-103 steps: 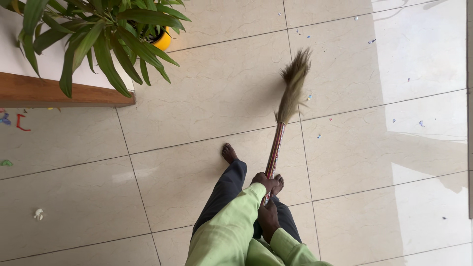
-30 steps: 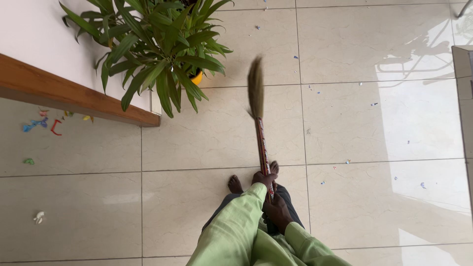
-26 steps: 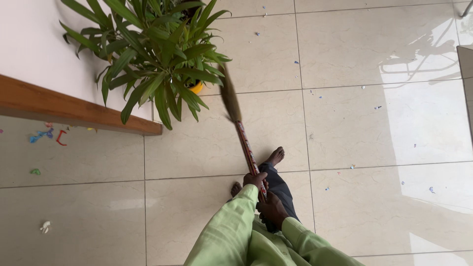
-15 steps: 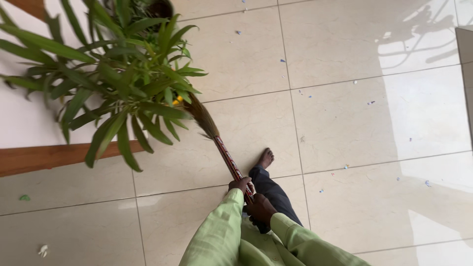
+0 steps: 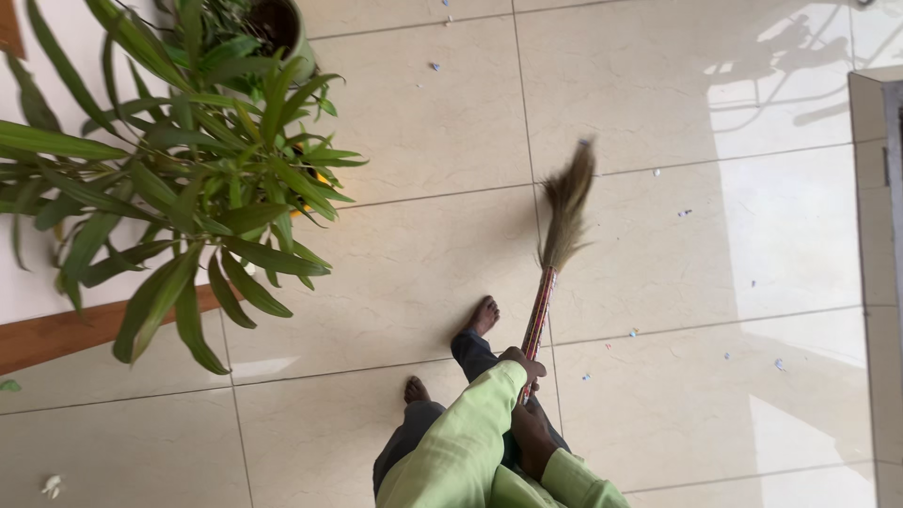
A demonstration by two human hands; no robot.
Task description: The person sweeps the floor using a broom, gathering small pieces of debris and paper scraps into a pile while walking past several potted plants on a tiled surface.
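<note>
Cream glossy floor tiles [image 5: 423,103], sweeping looks partway at best. Left to right: a white crumpled scrap [image 5: 51,485] and a green bit [image 5: 8,386] lie on the floor at the far left, below the wooden ledge [image 5: 56,334]; they look unswept. The potted plant [image 5: 188,179] overhangs that corner. The tile stretch between plant and broom looks mostly free of bits. To the right, small coloured confetti specks [image 5: 677,213] are scattered across the sunlit tiles, so most of the debris appears left to collect; no gathered pile is visible.

Pose: left hand [image 5: 524,361] is closed around the patterned handle of the broom [image 5: 555,254], upper grip, light green sleeve [image 5: 470,437] extended forward. Right hand [image 5: 532,436] sits lower and nearer the body, fingers wrapped on the handle end. The broom angles up and slightly right, its grass head blurred over the tile just past the bare feet [image 5: 483,315].
</note>
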